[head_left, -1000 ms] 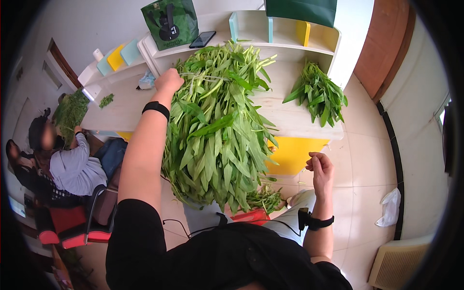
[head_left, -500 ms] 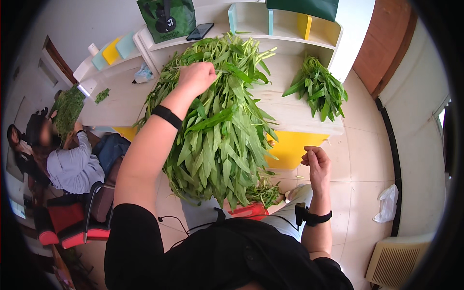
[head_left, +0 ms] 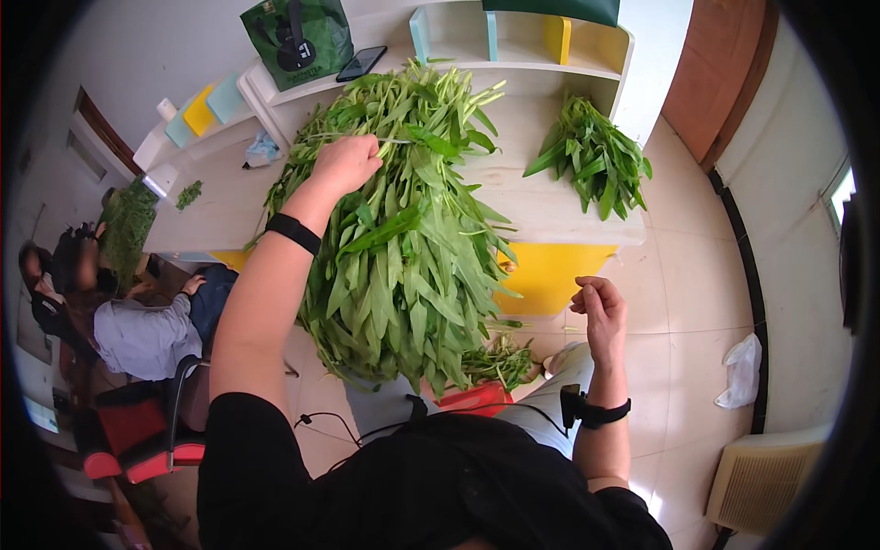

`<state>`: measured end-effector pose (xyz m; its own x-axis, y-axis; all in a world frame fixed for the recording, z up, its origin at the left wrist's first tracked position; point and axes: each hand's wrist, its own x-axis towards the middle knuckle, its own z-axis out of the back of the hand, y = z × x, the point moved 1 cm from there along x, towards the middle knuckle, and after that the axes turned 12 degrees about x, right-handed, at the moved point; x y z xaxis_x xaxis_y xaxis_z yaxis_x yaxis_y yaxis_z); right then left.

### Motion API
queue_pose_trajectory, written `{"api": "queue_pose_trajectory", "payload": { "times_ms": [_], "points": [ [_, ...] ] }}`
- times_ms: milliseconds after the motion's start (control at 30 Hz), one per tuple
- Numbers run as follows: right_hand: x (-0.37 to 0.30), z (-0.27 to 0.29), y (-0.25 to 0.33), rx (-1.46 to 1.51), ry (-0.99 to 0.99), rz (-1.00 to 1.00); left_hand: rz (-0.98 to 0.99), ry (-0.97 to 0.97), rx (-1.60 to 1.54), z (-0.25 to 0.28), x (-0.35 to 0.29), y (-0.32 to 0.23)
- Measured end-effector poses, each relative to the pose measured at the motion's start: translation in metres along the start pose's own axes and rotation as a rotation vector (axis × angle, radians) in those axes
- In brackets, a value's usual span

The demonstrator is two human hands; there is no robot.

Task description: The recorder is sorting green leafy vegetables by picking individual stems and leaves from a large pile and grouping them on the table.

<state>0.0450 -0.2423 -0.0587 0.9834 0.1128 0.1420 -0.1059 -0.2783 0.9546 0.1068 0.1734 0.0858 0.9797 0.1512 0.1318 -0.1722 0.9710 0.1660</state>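
Observation:
A large heap of leafy water spinach [head_left: 403, 266] lies over the front edge of the desk, stems toward the back and leaves hanging toward my lap. My left hand [head_left: 346, 165] is closed above its stem end, knuckles up; what the fingers pinch is hidden, though a thin pale strand shows beside them. To the right of the heap, off the desk edge, my right hand [head_left: 600, 312] hovers with thumb and fingers curled together; I cannot make out anything in it. A smaller bunch of water spinach [head_left: 591, 160] rests at the desk's right end.
The pale desk [head_left: 509, 188] has a back shelf carrying a green bag [head_left: 298, 46] and a phone [head_left: 361, 63]. Greens lie above a red container [head_left: 472, 399] by my legs. A person in grey [head_left: 147, 335] sits at left near a red-black chair [head_left: 124, 426].
My left hand has drawn nearer to me and slightly left over the heap. My right hand has stayed put. The view has turned a little, and the seated person's arm has come down.

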Motion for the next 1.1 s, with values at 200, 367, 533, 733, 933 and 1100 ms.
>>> {"api": "queue_pose_trajectory", "payload": {
  "times_ms": [200, 367, 533, 733, 933, 1100],
  "points": [
    [-0.001, -0.005, 0.0, -0.019, 0.02, -0.009, 0.039, -0.037, 0.014, -0.002, 0.002, -0.018],
    [-0.002, -0.006, 0.002, -0.023, 0.017, -0.011, 0.105, -0.216, -0.129, -0.009, 0.014, -0.017],
    [-0.002, -0.006, 0.005, -0.023, 0.008, -0.03, 0.027, -0.307, -0.046, -0.001, 0.04, -0.024],
    [-0.005, 0.0, 0.005, -0.03, -0.005, -0.045, 0.179, -0.119, 0.026, 0.007, 0.068, -0.039],
    [-0.004, 0.014, 0.0, -0.009, -0.03, -0.041, 0.085, -0.103, 0.108, 0.024, 0.072, -0.075],
    [-0.003, 0.019, -0.004, 0.027, -0.036, -0.047, 0.177, -0.121, 0.104, 0.012, 0.085, -0.073]
  ]
}}
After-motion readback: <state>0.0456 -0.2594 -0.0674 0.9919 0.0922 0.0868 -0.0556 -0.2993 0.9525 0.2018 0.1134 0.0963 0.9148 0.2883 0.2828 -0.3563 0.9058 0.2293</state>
